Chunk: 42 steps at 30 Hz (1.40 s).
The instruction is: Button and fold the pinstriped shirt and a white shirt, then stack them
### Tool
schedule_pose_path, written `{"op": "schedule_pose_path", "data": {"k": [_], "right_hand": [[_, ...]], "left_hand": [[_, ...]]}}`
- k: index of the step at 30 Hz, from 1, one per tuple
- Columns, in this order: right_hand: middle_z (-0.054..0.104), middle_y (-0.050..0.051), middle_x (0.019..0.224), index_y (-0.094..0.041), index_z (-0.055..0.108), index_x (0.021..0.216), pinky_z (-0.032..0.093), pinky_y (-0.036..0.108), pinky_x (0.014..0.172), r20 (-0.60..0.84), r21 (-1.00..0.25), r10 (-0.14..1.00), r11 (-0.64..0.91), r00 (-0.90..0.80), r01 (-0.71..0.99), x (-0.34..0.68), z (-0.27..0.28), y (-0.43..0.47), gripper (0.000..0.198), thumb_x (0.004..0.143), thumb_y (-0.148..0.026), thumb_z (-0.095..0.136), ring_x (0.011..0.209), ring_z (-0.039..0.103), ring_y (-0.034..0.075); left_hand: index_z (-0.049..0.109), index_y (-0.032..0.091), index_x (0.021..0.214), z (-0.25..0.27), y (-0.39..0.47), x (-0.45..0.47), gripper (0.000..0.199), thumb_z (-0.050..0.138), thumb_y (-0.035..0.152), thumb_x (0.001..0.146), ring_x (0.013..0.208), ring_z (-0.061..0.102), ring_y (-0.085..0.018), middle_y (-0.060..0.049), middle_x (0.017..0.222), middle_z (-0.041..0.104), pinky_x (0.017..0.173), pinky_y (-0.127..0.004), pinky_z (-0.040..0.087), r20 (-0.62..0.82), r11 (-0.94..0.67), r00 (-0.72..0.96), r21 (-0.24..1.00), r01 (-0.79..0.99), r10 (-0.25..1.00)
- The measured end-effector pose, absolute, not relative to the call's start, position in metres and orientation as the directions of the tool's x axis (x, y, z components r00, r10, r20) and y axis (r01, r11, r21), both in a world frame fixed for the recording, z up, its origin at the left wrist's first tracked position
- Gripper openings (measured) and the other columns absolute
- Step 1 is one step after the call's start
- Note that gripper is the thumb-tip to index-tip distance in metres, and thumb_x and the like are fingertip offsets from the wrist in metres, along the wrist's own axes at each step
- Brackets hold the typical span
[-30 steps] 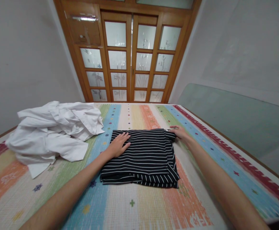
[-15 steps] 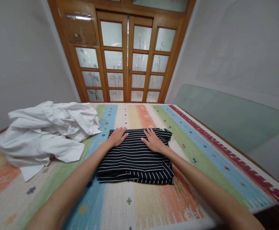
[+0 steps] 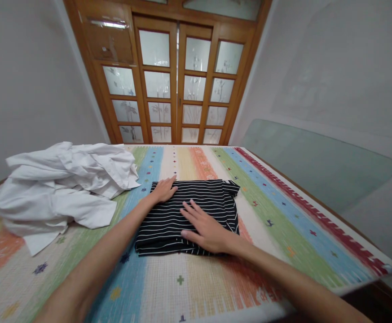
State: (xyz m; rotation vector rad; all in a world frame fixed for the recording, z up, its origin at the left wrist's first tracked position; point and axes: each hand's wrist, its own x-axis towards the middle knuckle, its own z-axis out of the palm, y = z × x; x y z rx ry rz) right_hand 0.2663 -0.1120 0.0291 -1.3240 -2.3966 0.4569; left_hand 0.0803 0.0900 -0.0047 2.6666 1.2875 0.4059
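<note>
A black garment with thin white stripes [image 3: 199, 193] lies folded into a rough rectangle, with a small corner sticking out at its upper right. My left hand [image 3: 164, 190] rests on its upper left edge, fingers stretched out. Over the lower right part of the cloth is my right hand [image 3: 207, 229], palm down with the fingers spread; whether it presses on the fabric or hovers just above, I cannot tell. Neither hand grips the cloth.
Crumpled white cloth [image 3: 64, 184] is heaped on the left of the table. Beneath everything lies a colourful striped tablecloth [image 3: 270, 197]. A wooden door with glass panes [image 3: 158, 85] stands behind, and a pale green panel [image 3: 317, 157] leans along the right wall.
My right hand has moved from the garment's upper right down toward its lower edge. My left hand stays at the upper left. The garment keeps its folded shape.
</note>
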Motion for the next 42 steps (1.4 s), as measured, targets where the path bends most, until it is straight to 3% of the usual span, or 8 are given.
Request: {"op": "schedule_pose_path", "data": {"k": [7,12,17,23,28,33,37,42], "right_hand": [[0.05,-0.016,0.137,-0.049,0.052,0.132,0.02,0.044,0.121,0.028,-0.531,0.907,0.37,-0.421,0.763,0.256,0.021,-0.144,0.05,0.082,-0.046,0.054,0.137,0.039,0.026],[0.048,-0.007,0.143,-0.035,0.05,0.139,0.029,0.039,0.119,0.183,-0.328,0.803,0.594,-0.568,0.734,0.312,0.007,-0.126,0.059,0.083,-0.014,0.049,0.136,0.041,0.021],[0.055,0.005,0.137,-0.021,0.059,0.131,0.033,0.056,0.112,0.211,-0.157,0.859,0.501,-0.467,0.851,0.397,0.001,-0.101,0.064,0.073,-0.001,0.043,0.135,0.043,0.027],[0.054,0.011,0.14,-0.016,0.071,0.114,0.033,0.051,0.113,0.214,-0.203,0.977,0.037,0.007,0.978,0.466,0.023,-0.064,0.043,0.081,-0.009,0.045,0.134,0.044,0.03],[0.039,0.01,0.151,-0.018,0.057,0.134,0.023,0.049,0.117,0.342,-0.341,0.939,0.101,0.024,0.935,0.405,0.034,-0.061,0.049,0.094,-0.043,0.042,0.141,0.031,0.028],[0.006,0.009,0.162,-0.017,0.034,0.149,0.012,0.055,0.117,0.289,-0.367,0.957,0.113,-0.002,0.923,0.32,0.003,-0.069,0.07,0.095,-0.06,0.027,0.148,0.001,0.032],[0.012,0.014,0.161,-0.015,0.034,0.15,0.009,0.061,0.114,0.158,-0.222,0.978,-0.097,0.134,0.97,0.311,-0.012,-0.063,0.075,0.094,-0.064,0.025,0.145,0.008,0.041],[0.023,0.013,0.158,-0.018,0.033,0.151,0.01,0.058,0.114,0.13,-0.1,0.977,-0.158,0.17,0.982,0.336,-0.013,-0.053,0.082,0.089,-0.072,0.024,0.144,0.015,0.041]], "left_hand": [[0.038,0.019,0.142,0.014,0.076,0.09,0.055,0.04,0.046,0.095,0.122,0.053,-0.031,-0.016,0.134,0.057,0.101,-0.047,0.039,0.21,-0.607,0.575,0.153,0.78,0.791],[0.041,0.017,0.138,0.028,0.06,0.075,0.046,0.045,0.031,0.094,0.119,0.055,-0.028,-0.015,0.128,0.06,0.1,-0.04,0.041,0.199,-0.539,0.507,0.168,0.826,0.839],[0.042,0.015,0.133,0.035,0.024,0.066,0.042,0.043,0.024,0.091,0.114,0.059,-0.025,-0.015,0.126,0.061,0.096,-0.037,0.044,0.086,-0.509,0.507,0.284,0.813,0.858],[0.05,0.013,0.131,0.042,-0.057,0.077,0.055,0.05,0.047,0.088,0.1,0.065,-0.029,-0.015,0.111,0.068,0.085,-0.039,0.049,-0.032,-0.627,0.716,0.457,0.631,0.697],[0.063,0.02,0.116,0.043,-0.08,0.088,0.038,0.048,0.045,0.092,0.076,0.065,-0.02,-0.005,0.082,0.069,0.072,-0.032,0.049,0.045,-0.714,0.835,0.545,0.44,0.549],[0.061,0.018,0.119,0.02,-0.064,0.089,0.039,0.052,0.044,0.09,0.115,0.055,-0.027,-0.013,0.125,0.06,0.099,-0.047,0.043,0.349,-0.779,0.707,0.408,0.477,0.615],[0.04,0.022,0.144,0.002,-0.062,0.079,0.061,0.047,0.054,0.092,0.141,0.029,-0.031,-0.011,0.156,0.03,0.113,-0.053,0.03,0.295,-0.809,0.761,0.325,0.489,0.578],[0.012,0.025,0.154,-0.009,-0.065,0.075,0.064,0.032,0.052,0.098,0.146,0.02,-0.025,-0.007,0.16,0.016,0.117,-0.048,0.024,0.242,-0.806,0.779,0.32,0.499,0.578]]}}
